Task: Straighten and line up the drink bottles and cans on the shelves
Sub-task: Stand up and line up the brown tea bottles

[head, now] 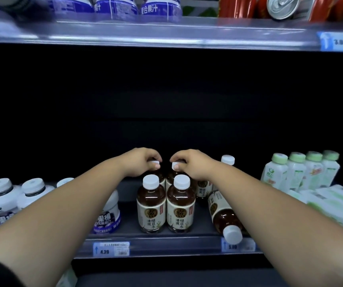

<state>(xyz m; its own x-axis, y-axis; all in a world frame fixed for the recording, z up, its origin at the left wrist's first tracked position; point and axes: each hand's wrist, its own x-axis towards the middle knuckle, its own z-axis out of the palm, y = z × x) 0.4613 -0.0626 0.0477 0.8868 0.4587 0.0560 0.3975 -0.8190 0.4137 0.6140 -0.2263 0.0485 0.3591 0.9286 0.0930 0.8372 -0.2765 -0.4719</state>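
Here, in the head view, a dark lower shelf [129, 214] is being shown beneath a pale upper shelf [166, 32], with a deep black recess between them. On the upper shelf, purple-labelled bottles [114, 7] are being displayed at the left, and red cans [280, 7] are being seen tipped on their sides at the right. On the lower shelf, white bottles [0, 199] are being shown at the left and green-capped bottles [299, 172] at the far right. Pale green packs [332, 204] are lying flat near the right edge.

In the middle, four brown tea bottles are being grouped in a tight two-by-two block. The cap of the far left bottle [155, 162] is being pinched by the curled fingers and thumb of the left hand [143, 162]. The cap of the far right bottle [174, 165] is being pinched in the same way by the right hand [189, 164]. The near left bottle [151, 208] and near right bottle [180, 210] are standing upright, just beside each other and below both hands.

Just right of the block, a fallen bottle [224, 216] is lying on its side and is being partly covered by the right forearm. Its cap is being pointed at the front rail [166, 243], close to the edge. Bare shelf floor is being left open between the white bottles and the block, and dark open room is being left behind it.
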